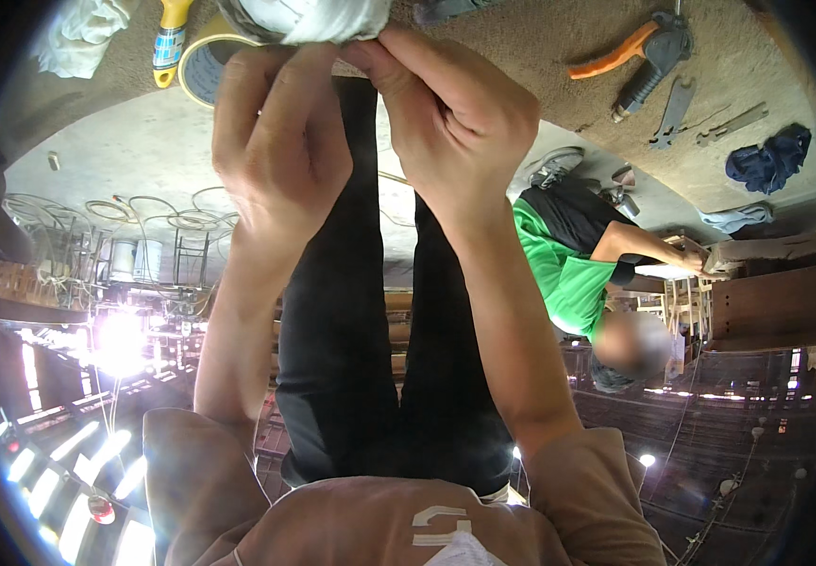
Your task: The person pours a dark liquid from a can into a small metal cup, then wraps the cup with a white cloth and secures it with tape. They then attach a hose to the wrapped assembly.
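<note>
At the top edge of the head view is a whitish, crumpled, cloth-like bundle (318, 21), partly cut off, with a darker grey rim along its lower side. My left hand (280, 141) is closed, its fingertips pressed against that rim. My right hand (464, 123) pinches the same rim from the other side, thumb and forefinger together. The fingertips of both hands meet close to each other and are partly hidden. Beside my left hand stands a wide roll of yellowish tape (196, 45). Left of the roll lies a paintbrush (172, 38) with a yellow handle.
A tool with an orange handle (611, 55) lies at the upper right, near flat metal wrenches (674, 108) and a dark blue cloth (768, 162). A white rag (82, 33) is at the upper left. A person in a green shirt (559, 264) works at the right beside brown wooden furniture (774, 307).
</note>
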`<state>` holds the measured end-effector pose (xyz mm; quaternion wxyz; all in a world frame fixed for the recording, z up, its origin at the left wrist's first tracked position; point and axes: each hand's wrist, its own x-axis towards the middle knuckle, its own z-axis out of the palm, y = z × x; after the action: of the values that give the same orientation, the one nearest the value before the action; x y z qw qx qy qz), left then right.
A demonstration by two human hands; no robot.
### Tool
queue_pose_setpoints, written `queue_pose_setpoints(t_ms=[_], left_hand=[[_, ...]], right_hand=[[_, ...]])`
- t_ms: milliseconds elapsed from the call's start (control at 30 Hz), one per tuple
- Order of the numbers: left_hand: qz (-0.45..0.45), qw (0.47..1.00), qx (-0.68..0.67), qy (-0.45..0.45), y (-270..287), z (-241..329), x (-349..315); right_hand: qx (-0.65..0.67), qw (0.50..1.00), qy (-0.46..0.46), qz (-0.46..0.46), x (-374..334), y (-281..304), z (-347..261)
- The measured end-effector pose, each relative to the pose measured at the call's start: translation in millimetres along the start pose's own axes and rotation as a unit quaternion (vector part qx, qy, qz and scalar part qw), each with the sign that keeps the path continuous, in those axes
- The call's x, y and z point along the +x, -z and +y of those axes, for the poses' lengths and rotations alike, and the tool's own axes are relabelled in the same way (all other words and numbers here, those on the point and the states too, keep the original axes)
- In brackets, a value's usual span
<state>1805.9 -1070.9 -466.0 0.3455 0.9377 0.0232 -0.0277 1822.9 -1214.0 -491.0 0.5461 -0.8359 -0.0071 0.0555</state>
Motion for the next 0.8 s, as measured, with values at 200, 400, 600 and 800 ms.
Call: queue_pose_setpoints(t_ms=[200, 400, 600, 800], left_hand=[[-0.019, 0.999, 0.026, -0.018, 2.1, 1.8, 8.8], [-0.027, 0.998, 0.039, -0.031, 6.1, 0.0, 8.5], [-0.052, 0.997, 0.034, -0.034, 10.7, -2.5, 9.0], [-0.061, 0.998, 0.032, 0.002, 10.1, 5.7, 6.5]], right_hand=[[0.156, 0.976, -0.151, 0.015, 2.1, -1.9, -1.6], [0.176, 0.972, -0.151, 0.02, 5.6, -4.2, 8.0], [0.12, 0.988, -0.091, -0.024, 5.9, 1.6, 15.8], [0.053, 0.997, -0.06, 0.008, 3.4, 0.2, 11.4]])
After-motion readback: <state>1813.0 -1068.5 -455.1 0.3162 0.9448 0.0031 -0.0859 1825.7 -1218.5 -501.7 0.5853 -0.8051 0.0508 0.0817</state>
